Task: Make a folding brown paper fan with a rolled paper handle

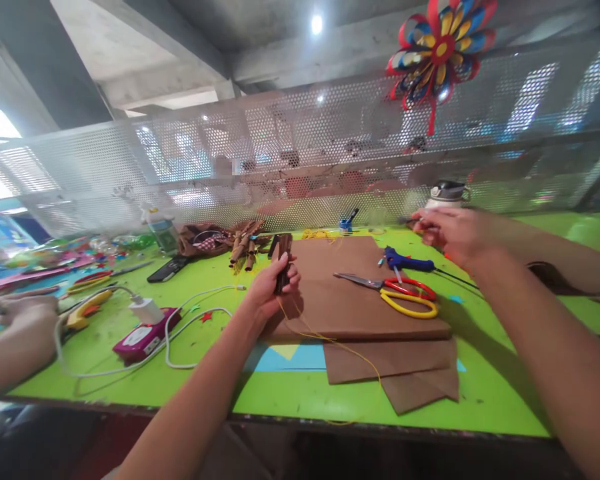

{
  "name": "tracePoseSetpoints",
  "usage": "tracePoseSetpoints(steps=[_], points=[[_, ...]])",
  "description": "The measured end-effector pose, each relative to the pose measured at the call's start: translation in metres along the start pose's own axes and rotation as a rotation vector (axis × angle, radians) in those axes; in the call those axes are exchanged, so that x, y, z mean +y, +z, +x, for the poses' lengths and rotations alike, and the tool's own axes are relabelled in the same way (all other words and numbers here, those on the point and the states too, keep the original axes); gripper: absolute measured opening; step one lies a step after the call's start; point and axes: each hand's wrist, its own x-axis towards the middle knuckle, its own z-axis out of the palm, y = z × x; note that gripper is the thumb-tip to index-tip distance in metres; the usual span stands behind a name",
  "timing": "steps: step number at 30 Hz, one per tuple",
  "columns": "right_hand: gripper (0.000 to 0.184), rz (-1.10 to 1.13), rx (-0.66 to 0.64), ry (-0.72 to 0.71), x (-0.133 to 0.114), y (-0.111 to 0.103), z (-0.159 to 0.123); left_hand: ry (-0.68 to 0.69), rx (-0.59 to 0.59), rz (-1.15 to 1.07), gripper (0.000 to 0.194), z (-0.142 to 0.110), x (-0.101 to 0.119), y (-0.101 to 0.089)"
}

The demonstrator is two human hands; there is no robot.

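My left hand (276,283) is closed around a small upright bundle of dark brown rolled paper (284,260), above the near-left part of a brown paper stack (325,287). A thin yellow string (353,350) trails from beneath this hand, over the stack and toward the table's front edge. Out to the right, my right hand (450,233) is raised in front of a lidded bottle (446,193). Its fingers are curled together, and what lies between them, if anything, is hidden. Scissors (405,293) with red and yellow handles lie on the stack, beside a blue glue gun (410,261).
Brown paper rolls (245,245), a black phone (169,269) and a magenta power strip (145,337) with a white cable lie to the left on the green table (280,397). Another person's hand (27,327) rests at far left. A perforated metal screen (260,147) stands behind.
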Motion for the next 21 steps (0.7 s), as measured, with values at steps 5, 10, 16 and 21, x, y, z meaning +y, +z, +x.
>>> tracePoseSetpoints(steps=[5, 10, 16, 21], points=[[0.004, -0.249, 0.037, -0.081, 0.013, 0.034, -0.011, 0.080, 0.192, -0.063, 0.015, 0.005, -0.003, 0.000], [0.021, -0.128, -0.518, -0.084, 0.000, 0.092, -0.068, 0.099, 0.240, -0.041, 0.013, 0.000, -0.009, 0.012], [0.021, -0.041, -0.807, 0.092, -0.003, 0.131, -0.125, 0.155, 0.209, -0.047, 0.010, -0.005, -0.013, 0.027], [0.035, 0.213, -0.797, 0.254, -0.014, 0.141, -0.145, 0.178, 0.172, -0.056, 0.008, -0.011, -0.010, 0.039]])
